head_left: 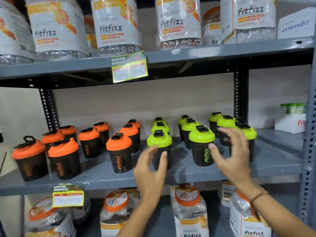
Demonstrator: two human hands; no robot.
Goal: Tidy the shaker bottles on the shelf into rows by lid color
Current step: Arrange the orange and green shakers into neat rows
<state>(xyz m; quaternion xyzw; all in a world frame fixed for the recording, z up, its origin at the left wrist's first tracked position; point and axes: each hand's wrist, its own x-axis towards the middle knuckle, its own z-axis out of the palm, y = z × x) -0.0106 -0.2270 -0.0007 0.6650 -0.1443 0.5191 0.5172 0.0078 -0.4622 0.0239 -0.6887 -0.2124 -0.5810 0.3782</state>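
Black shaker bottles stand on the grey middle shelf (106,180). Several with orange lids (118,142) fill the left half in rows running front to back. Several with green lids (201,135) fill the right half the same way. My left hand (150,166) is open, its fingers spread just in front of the front green-lidded bottle (159,141) of the leftmost green row, close to its black body. My right hand (230,154) is open too, fingers apart, in front of the rightmost green-lidded bottles (246,132) and partly hiding them. Neither hand holds anything.
Large Fitfizz jars (116,26) line the upper shelf and more jars (189,207) sit below. Supermarket price tags (129,67) hang from the shelf edges. A white box with small green bottles (290,117) sits at the far right. Perforated uprights (307,151) frame the shelf.
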